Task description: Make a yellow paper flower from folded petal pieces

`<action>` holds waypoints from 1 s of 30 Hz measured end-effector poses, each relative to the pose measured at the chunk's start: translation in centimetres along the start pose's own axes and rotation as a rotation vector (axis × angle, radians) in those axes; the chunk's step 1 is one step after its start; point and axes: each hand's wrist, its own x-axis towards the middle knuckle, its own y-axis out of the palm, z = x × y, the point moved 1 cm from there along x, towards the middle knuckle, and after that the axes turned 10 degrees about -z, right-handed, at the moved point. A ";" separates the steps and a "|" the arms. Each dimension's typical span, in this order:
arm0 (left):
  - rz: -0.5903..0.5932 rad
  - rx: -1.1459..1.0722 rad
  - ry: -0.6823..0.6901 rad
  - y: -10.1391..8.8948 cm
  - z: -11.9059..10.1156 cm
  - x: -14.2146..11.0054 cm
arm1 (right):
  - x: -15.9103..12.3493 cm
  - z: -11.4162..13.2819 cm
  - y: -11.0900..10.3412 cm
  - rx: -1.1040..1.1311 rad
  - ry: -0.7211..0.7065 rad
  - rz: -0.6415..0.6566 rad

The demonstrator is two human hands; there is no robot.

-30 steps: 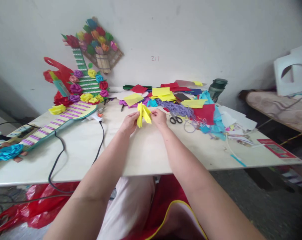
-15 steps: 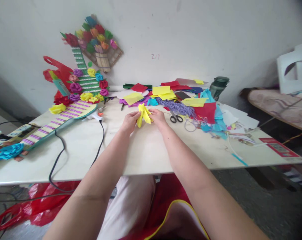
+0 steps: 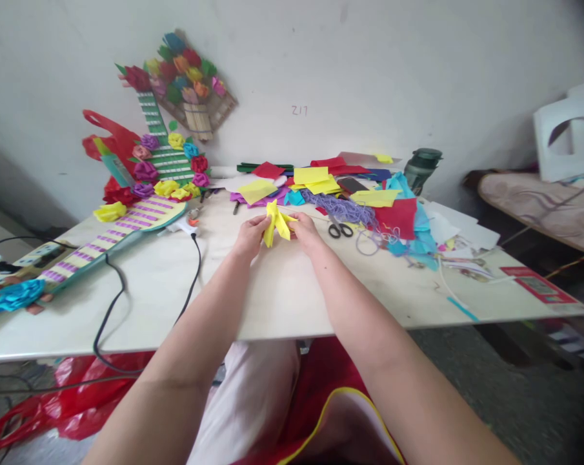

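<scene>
Between my two hands is a piece of folded yellow paper (image 3: pixel 278 223), its flaps standing out in points, held above the white table (image 3: pixel 286 290). My left hand (image 3: pixel 253 234) pinches its left side with the fingertips. On the opposite side, my right hand (image 3: pixel 307 228) grips the paper's right edge. Some of the fingers are hidden behind the paper. Black-handled scissors (image 3: pixel 340 230) lie just right of my right hand, beside a tangle of purple yarn (image 3: pixel 344 205).
Behind my hands lie coloured paper sheets (image 3: pixel 311 175) and a dark bottle (image 3: pixel 421 169). At left are a flower-decorated panel (image 3: pixel 170 158), a white glue gun (image 3: pixel 182 225) and its black cord (image 3: pixel 195 274). A red plastic bag (image 3: pixel 88 394) is under the table.
The right flap of the yellow paper has spread slightly outward toward my right hand. Both hands stay in nearly the same place, still holding it.
</scene>
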 end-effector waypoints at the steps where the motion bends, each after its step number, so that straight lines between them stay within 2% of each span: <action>1: 0.003 -0.010 -0.007 0.1 -0.1 -0.1 | -0.1 0.1 0.0 0.013 0.002 0.022; 5: 0.000 -0.020 -0.032 0.1 -0.2 -0.3 | -0.6 0.3 0.1 0.015 0.049 0.107; 12: 0.025 -0.002 -0.042 0.1 -0.2 -0.3 | -0.3 -0.5 0.4 -0.034 0.050 0.133; 20: 0.008 0.004 -0.009 -0.3 -0.3 0.0 | 0.3 -0.8 0.2 0.092 0.136 0.079; 30: 0.021 0.218 0.092 -0.7 -0.2 0.2 | 0.0 -0.5 0.5 0.202 0.138 0.164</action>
